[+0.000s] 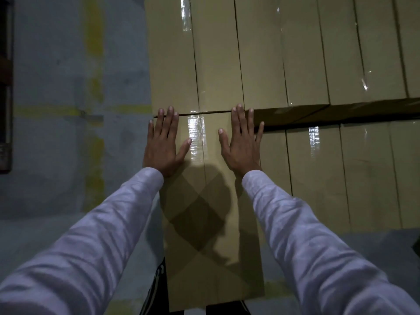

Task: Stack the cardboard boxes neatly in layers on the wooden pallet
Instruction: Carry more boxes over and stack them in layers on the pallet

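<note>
Grey floor [56, 87] borders boxes [261, 53]; left hand [161, 145] and right hand [242, 145] lie flat atop one.

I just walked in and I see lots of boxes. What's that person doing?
A person in white sleeves is stacking long cardboard boxes. The left hand and right hand lie flat on top of one taped box, whose far end meets the far row of boxes. The near boxes to its right sit one layer lower, so this box seems to begin a new layer. The pallet is out of sight.
</note>
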`<state>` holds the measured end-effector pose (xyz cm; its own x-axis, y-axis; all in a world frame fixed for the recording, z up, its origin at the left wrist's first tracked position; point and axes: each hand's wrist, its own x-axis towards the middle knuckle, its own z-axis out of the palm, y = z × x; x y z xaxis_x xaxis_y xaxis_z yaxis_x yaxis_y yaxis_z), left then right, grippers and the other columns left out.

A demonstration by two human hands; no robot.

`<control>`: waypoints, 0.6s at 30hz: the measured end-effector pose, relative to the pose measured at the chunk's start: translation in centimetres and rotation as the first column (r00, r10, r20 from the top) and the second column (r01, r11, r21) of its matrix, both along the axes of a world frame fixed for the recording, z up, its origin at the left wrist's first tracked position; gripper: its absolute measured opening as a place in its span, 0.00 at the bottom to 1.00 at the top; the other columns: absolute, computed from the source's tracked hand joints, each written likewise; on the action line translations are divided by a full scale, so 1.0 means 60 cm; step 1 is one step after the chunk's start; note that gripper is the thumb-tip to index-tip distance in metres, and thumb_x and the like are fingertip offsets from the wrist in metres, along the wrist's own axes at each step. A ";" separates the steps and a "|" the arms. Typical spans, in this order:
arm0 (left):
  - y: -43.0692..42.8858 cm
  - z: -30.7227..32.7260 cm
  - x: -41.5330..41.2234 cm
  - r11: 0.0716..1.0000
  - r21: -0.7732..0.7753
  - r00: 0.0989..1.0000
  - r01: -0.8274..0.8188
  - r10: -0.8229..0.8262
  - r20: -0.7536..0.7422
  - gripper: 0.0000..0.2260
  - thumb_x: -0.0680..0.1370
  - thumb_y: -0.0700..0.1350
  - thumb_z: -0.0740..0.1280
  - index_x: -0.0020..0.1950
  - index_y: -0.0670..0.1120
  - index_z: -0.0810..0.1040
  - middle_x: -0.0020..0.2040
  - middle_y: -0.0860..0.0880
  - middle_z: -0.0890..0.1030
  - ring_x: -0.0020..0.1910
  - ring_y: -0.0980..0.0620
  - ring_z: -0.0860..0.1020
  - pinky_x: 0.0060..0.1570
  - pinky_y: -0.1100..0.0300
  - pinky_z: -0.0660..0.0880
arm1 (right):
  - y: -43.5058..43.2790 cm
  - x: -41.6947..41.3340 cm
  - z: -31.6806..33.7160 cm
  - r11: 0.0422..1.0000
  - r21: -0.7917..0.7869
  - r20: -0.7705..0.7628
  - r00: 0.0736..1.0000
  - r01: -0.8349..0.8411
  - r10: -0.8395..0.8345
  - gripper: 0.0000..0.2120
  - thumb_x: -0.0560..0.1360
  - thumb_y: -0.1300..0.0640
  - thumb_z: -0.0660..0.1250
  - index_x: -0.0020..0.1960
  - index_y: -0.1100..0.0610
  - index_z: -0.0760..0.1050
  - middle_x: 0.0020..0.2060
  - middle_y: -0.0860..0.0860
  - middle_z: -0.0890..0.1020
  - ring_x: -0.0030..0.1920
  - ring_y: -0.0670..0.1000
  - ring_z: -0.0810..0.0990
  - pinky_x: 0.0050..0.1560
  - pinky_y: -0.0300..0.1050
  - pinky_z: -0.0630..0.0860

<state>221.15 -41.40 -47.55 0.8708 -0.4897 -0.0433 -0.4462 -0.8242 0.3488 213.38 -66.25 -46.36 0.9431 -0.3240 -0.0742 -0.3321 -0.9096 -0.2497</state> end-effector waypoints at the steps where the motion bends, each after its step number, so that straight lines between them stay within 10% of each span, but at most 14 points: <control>1: 0.000 0.000 0.000 1.000 0.004 1.000 -0.001 0.001 0.001 0.37 0.87 0.63 0.57 0.88 0.46 0.45 0.88 0.49 0.42 0.87 0.46 0.40 0.83 0.37 0.46 | 0.000 0.001 0.000 1.000 0.007 -0.003 1.000 0.000 0.000 0.35 0.88 0.36 0.49 0.88 0.50 0.42 0.87 0.46 0.41 0.87 0.54 0.38 0.82 0.73 0.46; 18: -0.010 0.155 -0.089 0.995 0.051 0.995 0.087 -0.084 -0.054 0.35 0.87 0.64 0.52 0.88 0.47 0.48 0.88 0.48 0.46 0.87 0.46 0.43 0.83 0.36 0.45 | 0.027 -0.165 0.161 0.964 0.172 -0.040 0.979 0.204 -0.200 0.35 0.87 0.32 0.44 0.88 0.46 0.43 0.87 0.43 0.42 0.86 0.50 0.37 0.83 0.70 0.49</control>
<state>215.82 -41.97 -38.26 0.8219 -0.5579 -0.1150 -0.4982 -0.8020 0.3296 203.50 -64.63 -36.73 0.8569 -0.4878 -0.1668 -0.5118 -0.7660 -0.3891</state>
